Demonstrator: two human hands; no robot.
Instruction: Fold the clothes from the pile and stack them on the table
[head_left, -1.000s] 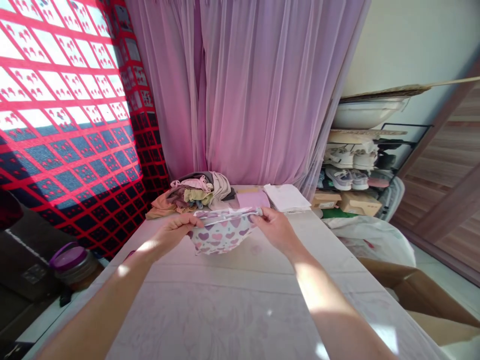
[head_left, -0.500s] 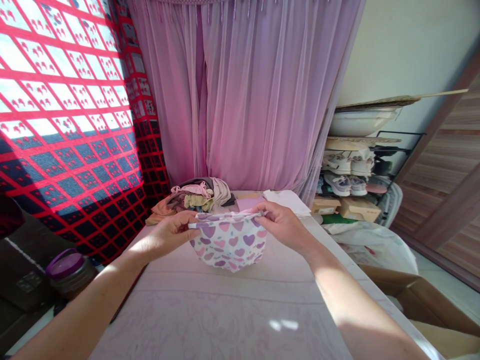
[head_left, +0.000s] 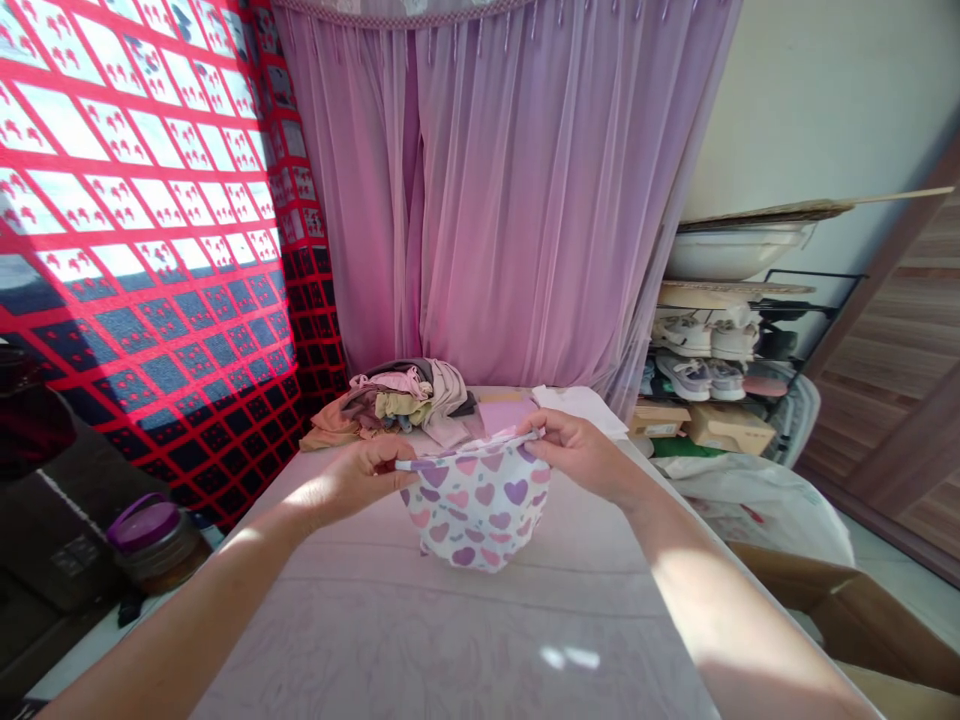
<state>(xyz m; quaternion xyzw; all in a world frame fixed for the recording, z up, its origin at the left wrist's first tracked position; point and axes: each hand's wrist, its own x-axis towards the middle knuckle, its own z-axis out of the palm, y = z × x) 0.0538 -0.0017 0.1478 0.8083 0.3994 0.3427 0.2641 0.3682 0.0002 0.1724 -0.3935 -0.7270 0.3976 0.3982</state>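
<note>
A pair of white underpants (head_left: 480,505) with purple and pink hearts hangs spread out above the table (head_left: 420,640). My left hand (head_left: 375,470) pinches one end of the waistband between thumb and fingers. At the other end of the waistband, my right hand (head_left: 566,445) grips in the same way. The band is stretched fairly straight between both hands, and the lower edge hangs close to the tabletop. Behind my left hand lies a heap of clothes (head_left: 405,400) in brown, pink and olive.
Purple folded cloth (head_left: 504,415) and white cloth (head_left: 577,410) lie at the table's far end. On the right stand a shoe rack (head_left: 750,290) and an open cardboard box (head_left: 847,610). A purple-lidded jar (head_left: 154,535) is at left, and a purple curtain (head_left: 517,200) hangs behind.
The view has shifted slightly. Both hands and the underpants sit a little lower and further right in the picture. Each hand keeps its hold on the waistband.
</note>
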